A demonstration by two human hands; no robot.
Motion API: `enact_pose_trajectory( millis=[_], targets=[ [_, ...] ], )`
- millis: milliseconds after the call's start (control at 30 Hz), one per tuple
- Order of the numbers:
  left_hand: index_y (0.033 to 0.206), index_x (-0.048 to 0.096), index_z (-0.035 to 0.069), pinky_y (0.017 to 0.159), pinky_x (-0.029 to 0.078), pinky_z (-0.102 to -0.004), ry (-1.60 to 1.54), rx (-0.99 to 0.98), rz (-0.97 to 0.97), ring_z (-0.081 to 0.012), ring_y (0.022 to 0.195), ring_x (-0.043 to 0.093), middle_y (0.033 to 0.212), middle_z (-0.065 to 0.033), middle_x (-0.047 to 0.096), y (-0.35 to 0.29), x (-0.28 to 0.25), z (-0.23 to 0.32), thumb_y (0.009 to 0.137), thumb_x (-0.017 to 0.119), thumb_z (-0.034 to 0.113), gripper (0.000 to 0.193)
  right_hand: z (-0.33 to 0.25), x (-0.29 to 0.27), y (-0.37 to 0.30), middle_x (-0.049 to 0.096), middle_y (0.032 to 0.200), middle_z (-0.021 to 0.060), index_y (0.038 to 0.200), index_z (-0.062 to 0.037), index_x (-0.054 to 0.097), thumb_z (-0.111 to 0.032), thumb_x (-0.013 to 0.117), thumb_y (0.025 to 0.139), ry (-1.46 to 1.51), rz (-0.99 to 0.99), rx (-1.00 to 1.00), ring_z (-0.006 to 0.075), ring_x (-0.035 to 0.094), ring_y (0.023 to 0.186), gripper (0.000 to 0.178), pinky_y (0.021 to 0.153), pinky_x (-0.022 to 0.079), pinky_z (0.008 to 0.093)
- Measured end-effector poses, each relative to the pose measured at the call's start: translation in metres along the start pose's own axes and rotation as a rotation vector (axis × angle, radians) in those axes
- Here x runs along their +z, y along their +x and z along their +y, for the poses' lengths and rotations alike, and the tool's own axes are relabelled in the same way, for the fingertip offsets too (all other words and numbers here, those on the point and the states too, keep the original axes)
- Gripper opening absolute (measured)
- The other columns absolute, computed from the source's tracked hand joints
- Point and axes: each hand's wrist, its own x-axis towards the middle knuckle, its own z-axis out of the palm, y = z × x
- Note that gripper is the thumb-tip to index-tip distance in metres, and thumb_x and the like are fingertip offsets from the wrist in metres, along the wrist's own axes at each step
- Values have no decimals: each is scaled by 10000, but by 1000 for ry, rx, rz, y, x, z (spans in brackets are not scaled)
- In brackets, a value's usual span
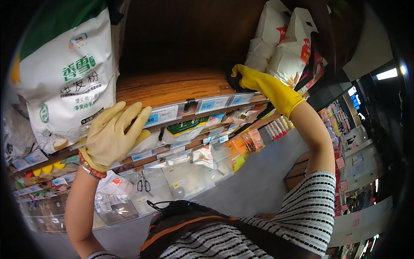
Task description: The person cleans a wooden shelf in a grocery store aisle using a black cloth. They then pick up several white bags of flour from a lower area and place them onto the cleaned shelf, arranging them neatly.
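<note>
My left hand, in a cream rubber glove, lies with fingers outstretched over the shelf's front edge, beside a price label. Close behind it stands a large white and green flour bag. A yellow rubber glove covers my right hand, which is closed on a dark cloth pressed against the wooden shelf. Part of the cloth is hidden under the fingers. White bags with red marks stand just beyond my right hand.
Lower shelves hold packaged goods, including a green and white bag. Scissors hang by clear bins below. A brown wooden box is on the grey floor. Stocked shelves line the right.
</note>
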Motion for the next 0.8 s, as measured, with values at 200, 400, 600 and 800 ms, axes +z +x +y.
enact_pose_trajectory(
  millis=[200, 400, 600, 800],
  targets=[
    [1226, 613, 219, 1070, 362, -384, -60, 56, -104, -188, 1062, 621, 1181, -61, 644, 19, -8, 8, 788, 702, 354, 467, 2, -1, 1, 569, 812, 83, 1035, -166, 550, 19, 561, 675, 671, -31, 300, 207, 530, 663, 405, 628, 416, 307],
    [1383, 481, 196, 1128, 251, -533, -250, 210, -134, -323, 1314, 451, 1365, -158, 522, 67, 13, 93, 756, 707, 223, 667, -19, 3, -8, 594, 852, 90, 1072, -144, 566, 1, 611, 690, 165, 38, 238, 224, 559, 727, 411, 676, 432, 341],
    [1382, 462, 115, 1054, 365, -451, -185, 205, -65, -314, 1262, 471, 1396, -138, 481, 131, 82, 139, 762, 696, 219, 670, -17, 0, -20, 633, 1064, 79, 1099, -108, 582, -25, 580, 753, -11, 108, 51, 250, 588, 983, 356, 859, 442, 287],
    [1357, 461, 84, 696, 530, -366, -242, 200, -126, -265, 878, 623, 1328, -109, 518, 153, 104, 138, 829, 655, 222, 579, -7, 1, -25, 639, 1181, 93, 1200, -117, 605, -28, 574, 731, 30, 121, 48, 282, 593, 1081, 479, 915, 447, 307]
  ],
)
